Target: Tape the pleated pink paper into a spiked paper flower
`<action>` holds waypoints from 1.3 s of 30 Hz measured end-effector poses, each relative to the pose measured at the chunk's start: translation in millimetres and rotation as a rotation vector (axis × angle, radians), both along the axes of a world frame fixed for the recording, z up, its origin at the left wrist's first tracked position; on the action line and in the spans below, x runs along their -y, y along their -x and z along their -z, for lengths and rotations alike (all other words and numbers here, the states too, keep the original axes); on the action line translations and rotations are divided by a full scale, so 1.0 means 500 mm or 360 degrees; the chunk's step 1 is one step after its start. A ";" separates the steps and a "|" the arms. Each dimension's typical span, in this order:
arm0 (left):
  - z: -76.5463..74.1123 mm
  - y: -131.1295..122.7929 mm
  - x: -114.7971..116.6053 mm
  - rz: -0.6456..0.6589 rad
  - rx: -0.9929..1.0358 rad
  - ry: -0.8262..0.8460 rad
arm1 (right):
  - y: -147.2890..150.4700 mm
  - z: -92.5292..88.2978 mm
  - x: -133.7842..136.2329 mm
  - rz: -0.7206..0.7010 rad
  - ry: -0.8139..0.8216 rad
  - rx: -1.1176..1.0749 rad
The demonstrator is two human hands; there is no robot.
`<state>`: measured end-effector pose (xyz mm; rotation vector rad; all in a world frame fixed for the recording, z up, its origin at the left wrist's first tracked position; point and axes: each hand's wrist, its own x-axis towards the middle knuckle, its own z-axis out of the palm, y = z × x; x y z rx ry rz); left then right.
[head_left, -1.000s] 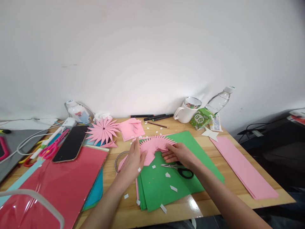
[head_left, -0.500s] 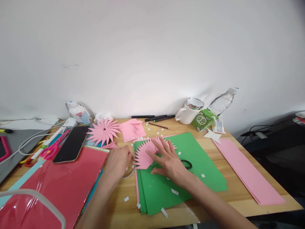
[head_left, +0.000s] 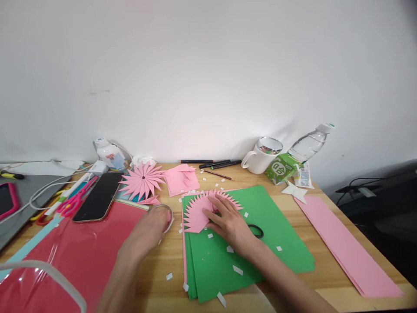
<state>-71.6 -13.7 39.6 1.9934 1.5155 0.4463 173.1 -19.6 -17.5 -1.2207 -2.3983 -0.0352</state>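
Note:
My right hand (head_left: 228, 221) lies flat with fingers spread on a pink spiky paper fan (head_left: 195, 213), pressing it onto a stack of green paper (head_left: 270, 213). The black handle of a pair of scissors (head_left: 256, 231) peeks out just behind that hand. My left hand (head_left: 146, 234) is motion-blurred at the left of the green stack. Its fingers curl over a clear tape ring (head_left: 167, 211) on the wooden table (head_left: 163, 261). Small white paper scraps (head_left: 237, 269) lie scattered on the green sheet and the table.
A finished pink paper flower (head_left: 142, 180), pink squares (head_left: 180, 178), a phone (head_left: 97, 195), pink scissors (head_left: 73, 200) and a red sheet (head_left: 74, 252) lie left. Pens (head_left: 211, 164), a mug (head_left: 262, 154), a green carton (head_left: 280, 167), a water bottle (head_left: 308, 143), a white star (head_left: 295, 190) and pink strips (head_left: 345, 243) are at the back and right.
My left hand left the pink fan, moved left and closed over the tape ring. My right hand slid from the scissors onto the fan, which folded narrower.

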 end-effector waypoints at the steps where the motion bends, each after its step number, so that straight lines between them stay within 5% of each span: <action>1: 0.000 0.002 -0.003 0.0034 -0.0068 0.0014 | -0.005 -0.005 0.003 -0.0005 -0.0005 -0.0055; 4: -0.006 0.009 -0.017 0.0056 -0.0173 0.0079 | -0.035 -0.024 0.021 0.0057 0.0081 -0.0220; 7: -0.018 0.014 -0.032 -0.0150 -0.0007 0.0030 | -0.083 -0.038 0.047 0.0209 0.0318 -0.0085; 12: -0.032 -0.007 -0.042 -0.0660 0.0919 -0.0055 | -0.139 -0.043 0.081 0.0303 0.0575 0.0314; 15: -0.027 -0.040 -0.040 -0.0531 0.1586 0.0030 | -0.143 -0.046 0.091 0.0326 0.0626 0.0370; 18: -0.018 -0.070 -0.038 -0.0389 0.1879 0.0271 | -0.140 -0.053 0.095 0.0311 0.0691 0.0396; 25: 0.011 -0.087 -0.037 -0.0280 0.1839 0.0084 | -0.136 -0.068 0.092 0.0226 0.0749 0.0342; 30: 0.026 -0.086 -0.033 -0.0444 0.1844 0.0098 | -0.133 -0.078 0.105 0.0209 0.0727 0.0386; 39: 0.021 -0.090 -0.025 -0.0300 0.1682 0.0164 | -0.149 -0.058 0.125 0.0442 0.0910 0.0475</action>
